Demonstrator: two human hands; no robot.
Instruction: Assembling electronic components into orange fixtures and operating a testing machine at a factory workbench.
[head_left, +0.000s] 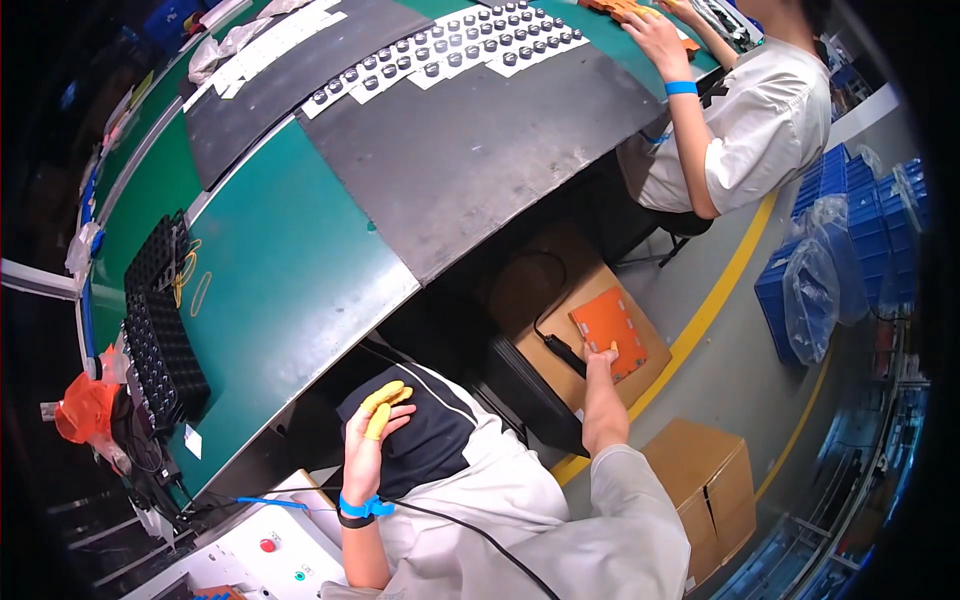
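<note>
My right hand (600,360) reaches down to the right and grips the near edge of a flat orange panel (608,325), which has small pale patches along its rim. The panel lies over a brown cardboard box (645,330) beside the table. Close to that hand is a black corded handle (565,352), whose exact kind I cannot make out. My left hand (372,432) is raised above my lap, fingers apart and nothing in it. Yellow finger covers (382,400) sit on some of its fingers, and a blue strap (366,507) circles the wrist.
A green table (290,290) carries black mats (450,150), rows of small black round parts (440,48) and black trays (160,340). Another person (740,130) works at the far right. Blue crates (780,300) and a closed carton (705,480) stand on the floor.
</note>
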